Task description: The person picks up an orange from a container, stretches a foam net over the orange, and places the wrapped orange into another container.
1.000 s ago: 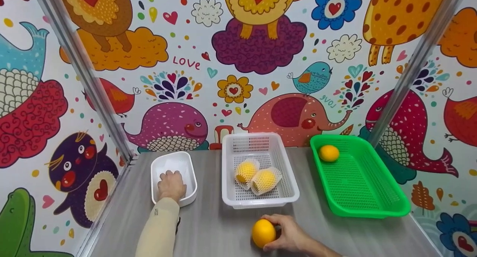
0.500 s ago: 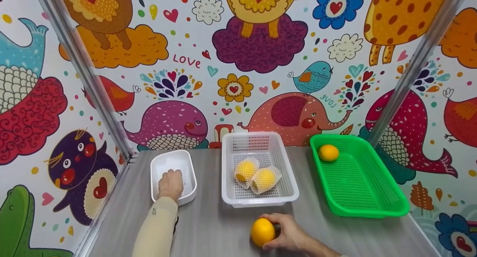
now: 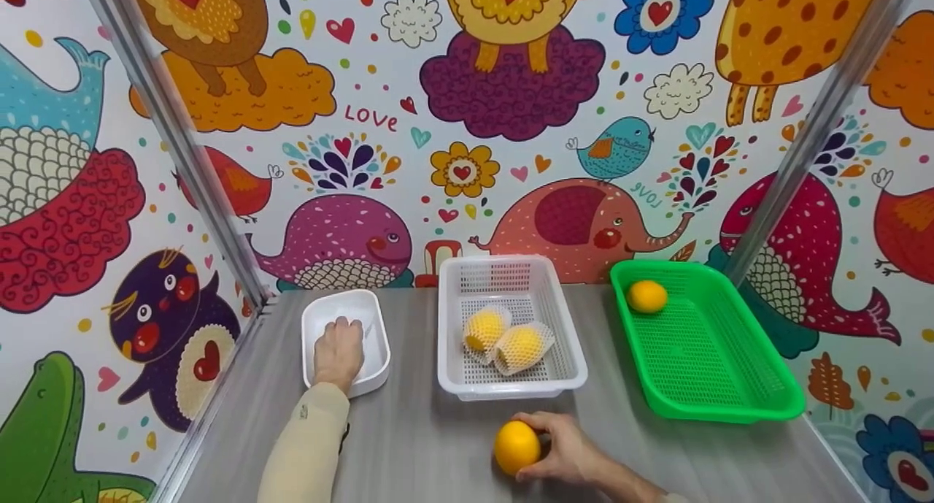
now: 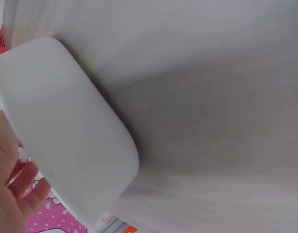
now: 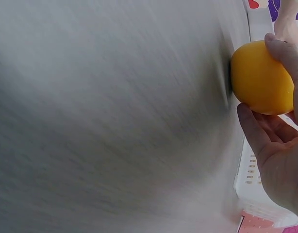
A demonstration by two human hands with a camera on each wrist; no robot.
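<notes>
Toward the near edge of the worktop (image 3: 419, 452), the right hand (image 3: 568, 447) holds an orange (image 3: 516, 448), thumb and fingers around its right side. It looks almost round. The left hand (image 3: 339, 351), farther off, is in the white box (image 3: 379, 339) near the back left corner; I cannot tell its grip.

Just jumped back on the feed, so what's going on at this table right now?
A person is working with both bare hands. The right hand grips an orange at the near side of the table, in front of the white basket. The left hand is inside the small white tub; I can't tell whether it holds anything. Two yellow fruits in foam nets lie in the white basket, and another orange sits in the green basket.
</notes>
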